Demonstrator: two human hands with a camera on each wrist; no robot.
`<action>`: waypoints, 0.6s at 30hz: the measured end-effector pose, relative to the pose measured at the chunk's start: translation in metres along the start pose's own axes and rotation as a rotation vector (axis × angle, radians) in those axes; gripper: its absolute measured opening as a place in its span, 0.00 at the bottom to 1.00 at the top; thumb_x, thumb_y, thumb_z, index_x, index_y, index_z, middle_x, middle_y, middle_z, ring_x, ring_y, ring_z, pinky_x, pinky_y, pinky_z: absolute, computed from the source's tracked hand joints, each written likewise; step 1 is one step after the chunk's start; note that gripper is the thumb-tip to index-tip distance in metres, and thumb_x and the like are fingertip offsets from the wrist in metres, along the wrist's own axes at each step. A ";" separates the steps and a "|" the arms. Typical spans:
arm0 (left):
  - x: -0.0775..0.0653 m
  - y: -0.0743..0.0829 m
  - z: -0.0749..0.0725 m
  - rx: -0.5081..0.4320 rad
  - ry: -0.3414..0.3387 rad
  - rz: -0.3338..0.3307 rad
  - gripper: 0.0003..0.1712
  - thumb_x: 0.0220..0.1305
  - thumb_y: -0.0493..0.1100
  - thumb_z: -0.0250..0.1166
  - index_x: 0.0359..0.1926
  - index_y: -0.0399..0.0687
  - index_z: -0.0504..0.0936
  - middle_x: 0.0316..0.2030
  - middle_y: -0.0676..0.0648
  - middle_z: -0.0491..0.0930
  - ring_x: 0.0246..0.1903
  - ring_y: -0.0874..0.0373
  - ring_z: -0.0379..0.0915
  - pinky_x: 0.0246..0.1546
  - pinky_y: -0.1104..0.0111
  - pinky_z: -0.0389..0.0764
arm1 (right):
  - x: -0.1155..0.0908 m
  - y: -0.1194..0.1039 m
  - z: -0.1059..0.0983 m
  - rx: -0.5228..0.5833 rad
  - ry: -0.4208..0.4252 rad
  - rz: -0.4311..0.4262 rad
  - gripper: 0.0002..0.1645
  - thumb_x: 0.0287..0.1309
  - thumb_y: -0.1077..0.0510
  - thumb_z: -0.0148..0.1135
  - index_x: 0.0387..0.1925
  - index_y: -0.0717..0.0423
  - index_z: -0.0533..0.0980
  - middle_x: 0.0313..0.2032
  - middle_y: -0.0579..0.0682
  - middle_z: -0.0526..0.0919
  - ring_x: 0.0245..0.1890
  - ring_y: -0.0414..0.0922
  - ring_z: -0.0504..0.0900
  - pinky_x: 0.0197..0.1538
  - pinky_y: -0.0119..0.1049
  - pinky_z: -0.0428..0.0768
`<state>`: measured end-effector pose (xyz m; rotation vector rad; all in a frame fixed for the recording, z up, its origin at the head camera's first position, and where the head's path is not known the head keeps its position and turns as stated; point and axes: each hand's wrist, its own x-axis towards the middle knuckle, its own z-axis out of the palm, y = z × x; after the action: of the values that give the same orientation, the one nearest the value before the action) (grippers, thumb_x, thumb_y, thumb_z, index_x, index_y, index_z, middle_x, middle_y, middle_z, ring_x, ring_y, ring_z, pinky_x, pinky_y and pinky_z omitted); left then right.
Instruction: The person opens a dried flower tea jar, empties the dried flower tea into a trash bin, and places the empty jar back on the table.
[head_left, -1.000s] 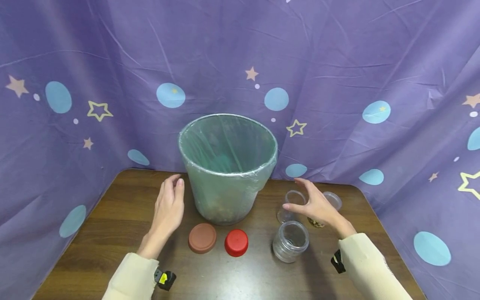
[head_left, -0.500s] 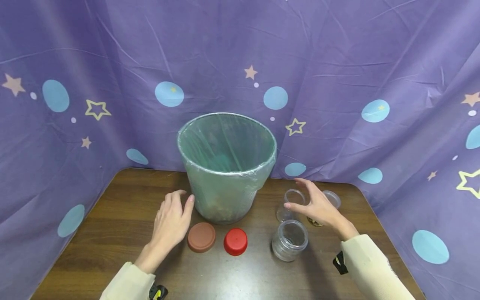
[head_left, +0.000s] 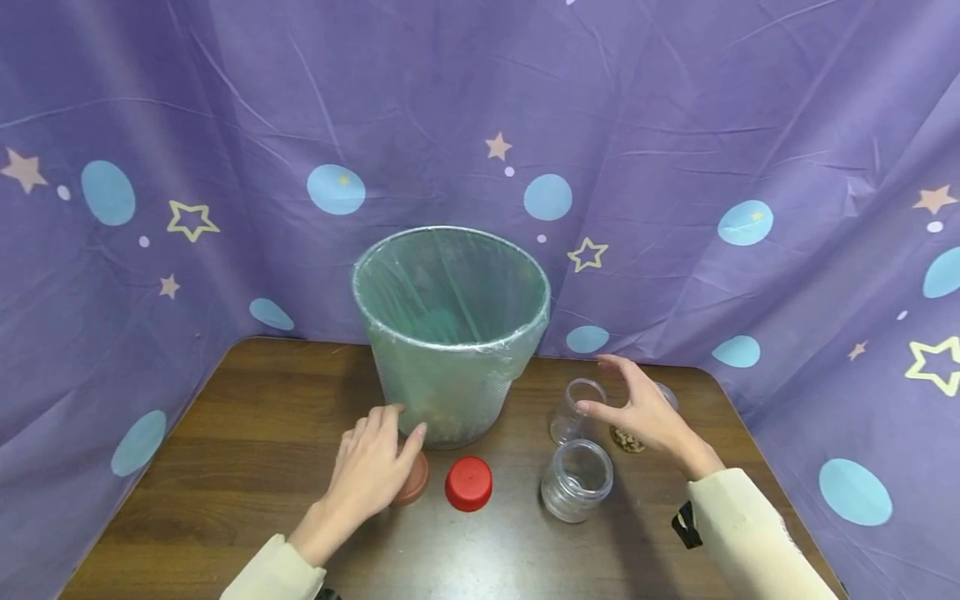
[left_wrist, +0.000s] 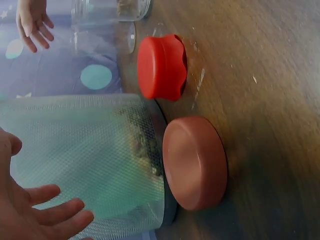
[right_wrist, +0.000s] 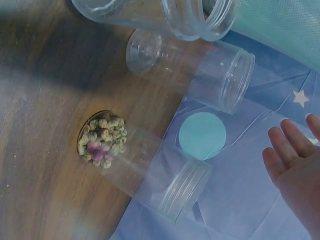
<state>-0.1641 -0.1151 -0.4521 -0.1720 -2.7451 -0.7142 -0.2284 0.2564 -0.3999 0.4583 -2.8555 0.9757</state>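
Note:
My left hand point(head_left: 371, 458) hovers with loosely bent, spread fingers above a reddish-brown round lid point(head_left: 415, 485), partly covering it in the head view. In the left wrist view that hand holds nothing. Just right of this lid sits a scalloped red lid point(head_left: 468, 483). Over on the right, my right hand point(head_left: 643, 415) is held in the air, thumb and fingers apart, near uncapped clear jars. A squat glass jar point(head_left: 576, 487) stands in front, a tall clear jar point(head_left: 572, 421) behind it. Another tall jar point(right_wrist: 165, 180) has dried flower buds point(right_wrist: 102, 139) at its bottom.
A mesh wastebasket point(head_left: 450, 392) lined with a pale green bag stands at the middle back of the wooden table point(head_left: 247, 433), between my hands. A purple curtain point(head_left: 637, 150) with stars and blue ovals hangs behind and at the sides.
My left hand has moved from beside the wastebasket rightward and toward me, over the reddish-brown lid. My right hand has hardly moved. Lids and jars stay where they were.

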 end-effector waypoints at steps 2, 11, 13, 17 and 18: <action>0.000 0.003 0.002 -0.009 -0.012 0.028 0.29 0.71 0.56 0.55 0.59 0.36 0.74 0.52 0.36 0.79 0.52 0.38 0.77 0.53 0.45 0.73 | 0.000 0.001 -0.002 -0.014 0.013 0.002 0.49 0.52 0.38 0.71 0.69 0.55 0.63 0.65 0.59 0.72 0.67 0.58 0.70 0.67 0.59 0.67; -0.003 0.015 0.017 -0.128 -0.187 0.115 0.28 0.72 0.56 0.54 0.62 0.40 0.73 0.56 0.40 0.79 0.57 0.44 0.77 0.57 0.45 0.74 | -0.002 0.015 -0.004 -0.045 0.045 -0.003 0.45 0.53 0.42 0.71 0.66 0.60 0.66 0.63 0.61 0.74 0.59 0.57 0.74 0.62 0.57 0.71; -0.003 0.018 0.020 -0.147 -0.213 0.130 0.29 0.72 0.57 0.54 0.62 0.42 0.73 0.57 0.42 0.79 0.58 0.45 0.76 0.58 0.46 0.73 | -0.002 0.019 -0.004 -0.055 0.047 0.003 0.45 0.53 0.42 0.71 0.65 0.60 0.67 0.63 0.61 0.74 0.56 0.56 0.76 0.61 0.56 0.71; -0.001 0.026 0.025 -0.191 -0.271 0.163 0.30 0.72 0.59 0.52 0.64 0.44 0.72 0.59 0.43 0.77 0.61 0.46 0.74 0.60 0.46 0.72 | -0.001 0.025 -0.007 -0.079 0.042 0.016 0.44 0.52 0.43 0.71 0.65 0.59 0.67 0.63 0.61 0.74 0.57 0.57 0.75 0.63 0.57 0.70; 0.000 0.029 0.027 -0.205 -0.286 0.174 0.31 0.72 0.60 0.52 0.64 0.44 0.72 0.60 0.43 0.77 0.62 0.46 0.73 0.60 0.46 0.72 | 0.000 0.027 -0.008 -0.089 0.036 0.022 0.44 0.53 0.42 0.71 0.65 0.59 0.67 0.63 0.62 0.73 0.58 0.58 0.74 0.64 0.58 0.69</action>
<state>-0.1659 -0.0772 -0.4611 -0.5931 -2.8663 -0.9884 -0.2368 0.2813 -0.4097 0.3984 -2.8629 0.8475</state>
